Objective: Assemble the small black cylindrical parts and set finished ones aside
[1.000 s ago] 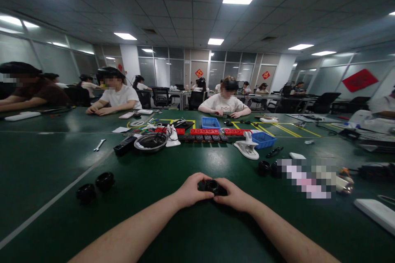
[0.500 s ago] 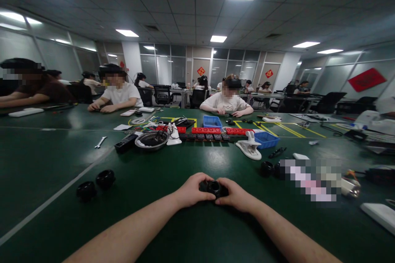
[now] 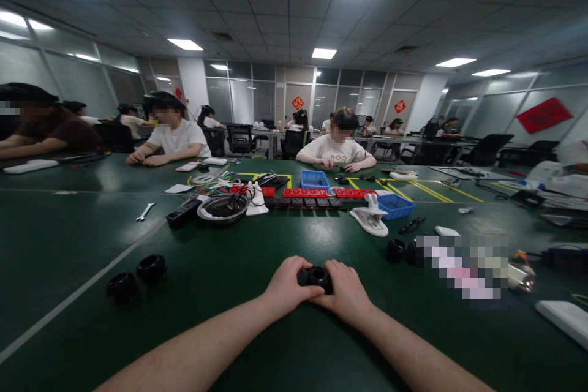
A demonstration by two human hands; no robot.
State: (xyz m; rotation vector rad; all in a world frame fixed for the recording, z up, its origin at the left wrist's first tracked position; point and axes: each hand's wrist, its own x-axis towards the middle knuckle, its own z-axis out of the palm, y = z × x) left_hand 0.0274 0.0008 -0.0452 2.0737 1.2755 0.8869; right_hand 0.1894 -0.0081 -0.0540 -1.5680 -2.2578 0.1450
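A round black part (image 3: 318,277) with a hole in its top is held between my two hands, low over the green table (image 3: 193,275). My left hand (image 3: 290,285) grips its left side, with the thumb across the near side. From the right, my right hand (image 3: 343,289) wraps round the same part, its thumb meeting my left thumb. Two similar black parts (image 3: 152,268) stand on the table to the left. More black round parts (image 3: 396,250) are at the right, beside a blurred-out patch.
Across the middle lie a metal bowl (image 3: 223,209), a red strip (image 3: 305,193), a white clip stand (image 3: 370,219) and blue baskets (image 3: 395,207). A wrench (image 3: 146,212) is at the left, a white block (image 3: 563,318) at the right. People sit across the table.
My right hand has shifted and closed further round the black part, and the thumbs now meet in front of it. The view has moved slightly.
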